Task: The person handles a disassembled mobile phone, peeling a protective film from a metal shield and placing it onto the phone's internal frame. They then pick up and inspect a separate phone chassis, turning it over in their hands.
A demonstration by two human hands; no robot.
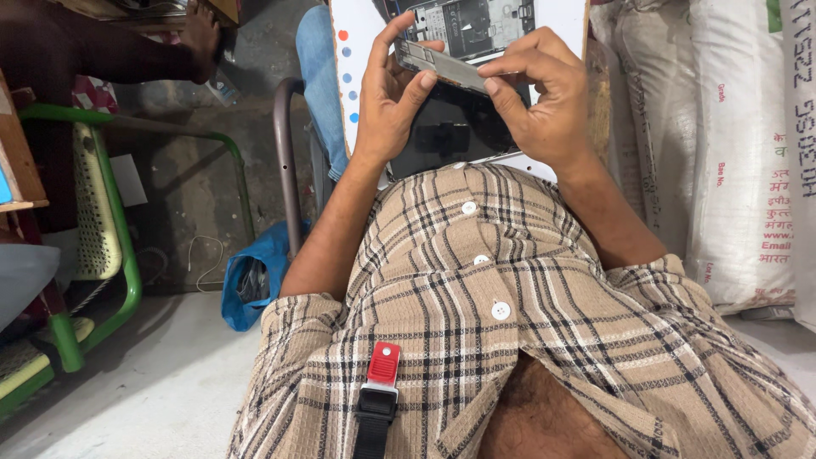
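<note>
Taking the white board (361, 51) on the person's lap as the landmark: to its right, stacked white sacks (739, 153) wall off that side almost touching it. To its left, a grey chair tube (287, 161) stands close, then open concrete floor (170, 382) runs to a green-framed chair (110, 212). A blue bag (255, 285) lies on the floor below the tube.

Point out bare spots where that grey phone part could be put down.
Bare pale concrete floor lies between the green metal chair frame and the blue plastic bag. The white board under the left hand and right hand is crowded.
</note>
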